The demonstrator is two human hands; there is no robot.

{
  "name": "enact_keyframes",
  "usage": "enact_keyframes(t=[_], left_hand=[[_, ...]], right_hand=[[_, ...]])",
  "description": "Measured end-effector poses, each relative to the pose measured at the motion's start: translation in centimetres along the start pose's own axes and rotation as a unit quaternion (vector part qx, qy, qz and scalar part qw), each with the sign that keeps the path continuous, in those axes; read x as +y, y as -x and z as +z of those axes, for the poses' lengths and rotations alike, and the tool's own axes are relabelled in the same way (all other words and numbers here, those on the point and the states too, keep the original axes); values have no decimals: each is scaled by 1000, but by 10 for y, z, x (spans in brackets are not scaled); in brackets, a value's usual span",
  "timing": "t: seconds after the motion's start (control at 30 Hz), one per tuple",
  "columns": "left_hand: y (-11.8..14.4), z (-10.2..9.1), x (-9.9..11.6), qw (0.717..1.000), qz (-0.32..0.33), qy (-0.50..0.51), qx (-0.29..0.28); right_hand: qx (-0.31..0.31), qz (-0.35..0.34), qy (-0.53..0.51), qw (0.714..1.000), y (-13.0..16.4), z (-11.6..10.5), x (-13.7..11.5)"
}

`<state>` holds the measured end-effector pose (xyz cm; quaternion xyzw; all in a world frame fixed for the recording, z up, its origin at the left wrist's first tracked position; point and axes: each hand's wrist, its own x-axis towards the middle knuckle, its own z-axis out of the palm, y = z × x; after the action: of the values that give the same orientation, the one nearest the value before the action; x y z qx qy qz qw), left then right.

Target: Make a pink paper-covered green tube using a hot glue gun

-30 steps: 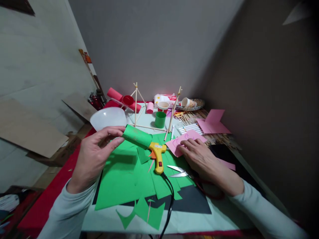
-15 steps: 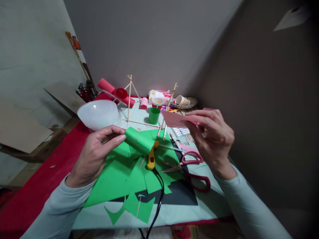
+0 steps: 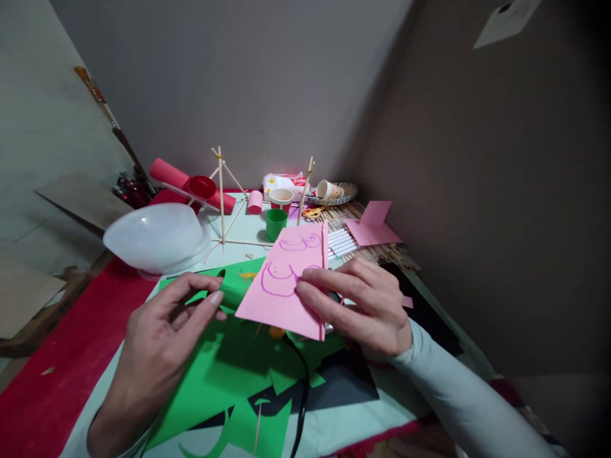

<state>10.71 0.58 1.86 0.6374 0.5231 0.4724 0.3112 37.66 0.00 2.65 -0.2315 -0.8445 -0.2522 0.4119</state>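
Observation:
My left hand (image 3: 162, 337) pinches the rim of a green paper tube (image 3: 233, 291) between thumb and fingers. The tube's far end is hidden behind a pink paper piece (image 3: 281, 299). That folded pink piece bears rounded shapes drawn in purple line, and my right hand (image 3: 363, 305) grips it by its right edge, tilted toward me. Below both hands lie green paper sheets (image 3: 219, 369) with cut edges over black paper (image 3: 344, 375). The yellow glue gun (image 3: 277, 333) is mostly covered by the pink piece; its black cord runs toward the front edge.
A stick frame (image 3: 221, 197) stands behind, near a green cup (image 3: 276, 224), a paper cup (image 3: 281, 198) and a pink roll (image 3: 254, 202). A white bowl (image 3: 153, 232) sits left. Markers (image 3: 341, 243) and folded pink paper (image 3: 375, 226) lie right, by the wall.
My right hand has brought the pink paper left and down, turning its drawn face toward me, over the green tube. The view has shifted right; the scissors are now mostly hidden.

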Motion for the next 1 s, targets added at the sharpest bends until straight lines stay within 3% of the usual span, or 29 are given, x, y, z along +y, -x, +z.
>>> enact_keyframes(t=[0.13, 0.23, 0.3, 0.4, 0.53, 0.67, 0.73, 0.83, 0.93, 1.0], left_hand=[[0, 2, 2, 998, -34, 43, 4], [-1, 0, 1, 997, -54, 48, -2], [-3, -2, 1, 997, -60, 53, 7], [-6, -5, 2, 996, -59, 62, 34], [-8, -6, -2, 994, -63, 79, 51], [-8, -5, -9, 991, -60, 120, 26], [-8, -4, -10, 985, -67, 161, 4], [-7, -2, -8, 974, -84, 206, -32], [-5, -2, -7, 976, -84, 178, -88], [-5, -1, -7, 978, -81, 144, -124]], right_hand=[[-2, -3, -51, 999, -3, -3, -5], [20, 55, -136, 989, 1, 2, -6], [51, 110, -232, 965, 2, 4, -7], [87, 209, -408, 885, -2, 0, -9], [66, 315, -567, 759, -10, -12, -10], [11, 335, -632, 699, -11, -21, -1], [-55, 344, -635, 689, -11, -27, 6], [-153, 336, -595, 714, -16, -37, 18], [-212, 306, -569, 734, -26, -40, 27], [-234, 286, -575, 730, -33, -39, 32]])
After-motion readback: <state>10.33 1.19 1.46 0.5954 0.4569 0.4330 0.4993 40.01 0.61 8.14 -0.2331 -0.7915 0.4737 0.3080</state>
